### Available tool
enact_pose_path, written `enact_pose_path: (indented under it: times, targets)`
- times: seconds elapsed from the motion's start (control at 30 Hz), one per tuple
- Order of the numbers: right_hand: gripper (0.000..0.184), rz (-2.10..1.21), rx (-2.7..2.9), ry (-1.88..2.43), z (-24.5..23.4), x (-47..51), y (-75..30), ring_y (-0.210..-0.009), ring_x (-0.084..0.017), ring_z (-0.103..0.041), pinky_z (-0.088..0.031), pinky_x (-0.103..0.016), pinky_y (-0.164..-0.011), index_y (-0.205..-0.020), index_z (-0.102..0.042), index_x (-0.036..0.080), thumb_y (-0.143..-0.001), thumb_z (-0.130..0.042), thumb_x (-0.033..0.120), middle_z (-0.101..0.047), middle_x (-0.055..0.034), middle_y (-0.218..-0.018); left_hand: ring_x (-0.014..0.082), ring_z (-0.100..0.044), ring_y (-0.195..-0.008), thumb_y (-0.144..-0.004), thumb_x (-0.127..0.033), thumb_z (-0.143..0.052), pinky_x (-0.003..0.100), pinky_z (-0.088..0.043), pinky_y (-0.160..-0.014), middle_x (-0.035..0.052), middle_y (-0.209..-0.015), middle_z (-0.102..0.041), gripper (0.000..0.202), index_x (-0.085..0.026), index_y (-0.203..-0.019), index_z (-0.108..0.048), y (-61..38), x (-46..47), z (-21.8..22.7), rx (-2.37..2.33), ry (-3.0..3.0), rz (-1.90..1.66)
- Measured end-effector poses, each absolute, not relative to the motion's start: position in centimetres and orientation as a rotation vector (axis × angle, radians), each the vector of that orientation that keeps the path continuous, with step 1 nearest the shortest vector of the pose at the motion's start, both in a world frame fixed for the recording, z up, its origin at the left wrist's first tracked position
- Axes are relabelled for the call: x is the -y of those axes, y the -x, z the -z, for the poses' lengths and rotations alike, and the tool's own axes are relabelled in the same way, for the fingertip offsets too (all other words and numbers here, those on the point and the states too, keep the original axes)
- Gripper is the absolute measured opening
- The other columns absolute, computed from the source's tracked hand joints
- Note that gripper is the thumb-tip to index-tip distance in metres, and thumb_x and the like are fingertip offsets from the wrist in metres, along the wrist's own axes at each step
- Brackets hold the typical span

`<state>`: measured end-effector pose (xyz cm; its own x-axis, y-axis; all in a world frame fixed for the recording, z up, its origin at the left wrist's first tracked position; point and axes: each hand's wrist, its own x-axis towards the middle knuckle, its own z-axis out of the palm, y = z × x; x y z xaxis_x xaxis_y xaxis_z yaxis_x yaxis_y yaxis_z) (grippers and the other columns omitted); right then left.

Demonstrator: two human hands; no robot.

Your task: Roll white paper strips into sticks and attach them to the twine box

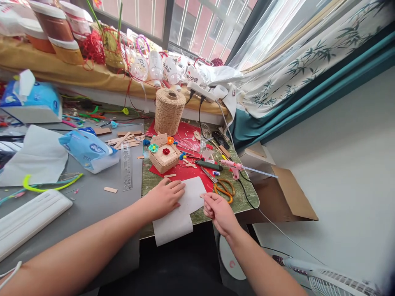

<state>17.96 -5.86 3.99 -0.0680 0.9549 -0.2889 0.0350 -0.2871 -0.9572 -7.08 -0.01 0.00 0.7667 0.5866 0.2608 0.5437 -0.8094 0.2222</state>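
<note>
My left hand [166,195] lies flat, fingers stretched out, on a white sheet of paper [193,191] whose near end hangs over the table edge. My right hand [217,209] is closed in a pinch over the sheet's right side. A short piece of wooden craft stick [201,196] pokes out from its fingertips; the rest is hidden. Beyond the hands stands a small twine-wrapped box [163,160] with a red flower and other coloured flowers on it. Orange-handled scissors [225,189] lie to the right of the sheet.
A pink glue gun [233,166] and a green utility knife [210,165] lie at the right. A big twine spool [169,113] stands behind the box. Craft sticks [126,140], a clear ruler [126,168] and a blue tissue pack [89,150] are at the left. An open cardboard box [293,193] sits beyond the table.
</note>
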Motion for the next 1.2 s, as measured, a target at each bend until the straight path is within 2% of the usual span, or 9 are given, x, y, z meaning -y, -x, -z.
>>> enact_pose_path:
  times: [0.1, 0.27, 0.4, 0.47, 0.53, 0.63, 0.8, 1.07, 1.2]
  targets:
    - [0.026, -1.711, 0.697, 1.189, -4.5, 5.5, -17.0, -0.050, -0.006, -0.022, -0.020, -0.021, -0.046, -0.096, -0.069, 0.017, -0.088, -0.076, 0.041, -0.037, 0.0081, -0.060, 0.0293, -0.053, -0.136, -0.095, -0.032, -0.062, 0.045, -0.033, -0.112, 0.0102, -0.145, -0.061, 0.038, -0.022, -0.131, -0.063, 7.2, -0.7, 0.4, -0.963, -2.854, -0.521]
    - [0.022, -1.598, 0.803, 1.199, -3.5, 4.4, -16.4, -0.053, -0.007, -0.033, -0.027, -0.020, -0.049, -0.102, -0.070, 0.019, -0.091, -0.072, 0.037, -0.045, 0.0054, -0.065, 0.0259, -0.057, -0.132, -0.100, -0.021, -0.052, 0.043, -0.040, -0.108, 0.0080, -0.146, -0.060, 0.033, -0.024, -0.131, -0.063, 7.7, -1.5, 0.7, -0.910, -2.868, -0.479]
    - [0.023, -1.010, 1.552, 1.413, -1.7, 1.9, -17.1, -0.072, -0.017, -0.058, -0.048, -0.031, -0.068, -0.114, -0.072, 0.023, -0.098, -0.060, 0.034, -0.065, -0.0035, -0.081, 0.0303, -0.052, -0.139, -0.096, -0.025, -0.059, 0.047, -0.041, -0.113, 0.0106, -0.152, -0.055, 0.030, -0.023, -0.125, -0.066, 7.5, -1.2, 1.0, -0.915, -2.804, -0.460]
    - [0.028, -0.610, 1.998, 1.397, -0.8, 0.2, -17.5, -0.089, -0.023, -0.062, -0.050, -0.038, -0.085, -0.120, -0.071, 0.021, -0.101, -0.052, 0.027, -0.070, -0.0088, -0.093, 0.0330, -0.048, -0.143, -0.094, -0.027, -0.063, 0.051, -0.041, -0.115, 0.0109, -0.155, -0.051, 0.030, -0.023, -0.123, -0.067, 7.4, -1.1, 1.1, -0.930, -2.763, -0.447]
    - [0.034, -0.276, 2.327, 1.362, 0.0, -1.3, -17.8, -0.093, -0.025, -0.061, -0.048, -0.040, -0.090, -0.127, -0.069, 0.016, -0.103, -0.045, 0.021, -0.070, -0.0123, -0.095, 0.0335, -0.047, -0.143, -0.093, -0.027, -0.064, 0.052, -0.041, -0.115, 0.0105, -0.156, -0.050, 0.030, -0.024, -0.123, -0.068, 7.3, -1.0, 1.1, -0.941, -2.717, -0.441]
    - [0.035, 0.012, 2.619, 1.359, 0.8, -2.5, -17.9, -0.091, -0.026, -0.059, -0.047, -0.038, -0.085, -0.129, -0.066, 0.010, -0.103, -0.044, 0.017, -0.068, -0.0136, -0.092, 0.0341, -0.046, -0.144, -0.093, -0.026, -0.064, 0.054, -0.041, -0.116, 0.0111, -0.156, -0.050, 0.033, -0.023, -0.125, -0.067, 7.3, -1.1, 0.9, -0.955, -2.663, -0.433]
    - [0.036, 0.152, 2.940, 1.278, 0.2, -2.0, -18.1, -0.093, -0.027, -0.056, -0.045, -0.038, -0.080, -0.132, -0.060, 0.003, -0.100, -0.047, 0.012, -0.067, -0.0161, -0.102, 0.0350, -0.048, -0.143, -0.092, -0.026, -0.064, 0.054, -0.042, -0.117, 0.0135, -0.154, -0.051, 0.031, -0.021, -0.122, -0.070, 7.1, -1.3, 0.5, -0.965, -2.613, -0.378]
    - [0.015, 0.119, 3.327, 1.151, -3.6, 0.6, -18.8, -0.082, -0.026, -0.056, -0.041, -0.036, -0.069, -0.093, -0.068, 0.011, -0.088, -0.056, 0.003, -0.066, -0.0133, -0.091, 0.0338, -0.049, -0.143, -0.092, -0.027, -0.065, 0.053, -0.043, -0.117, 0.0117, -0.155, -0.050, 0.032, -0.022, -0.123, -0.071, 6.9, -1.3, 0.4, -0.967, -2.592, -0.355]
    - [0.018, 0.120, 3.138, 1.159, -4.8, 0.3, -19.6, -0.081, -0.024, -0.056, -0.043, -0.035, -0.073, -0.099, -0.069, 0.011, -0.092, -0.053, 0.004, -0.066, -0.0122, -0.088, 0.0344, -0.049, -0.142, -0.092, -0.027, -0.065, 0.054, -0.043, -0.116, 0.0104, -0.154, -0.052, 0.030, -0.024, -0.122, -0.071, 7.2, -1.2, 0.5, -0.959, -2.602, -0.390]
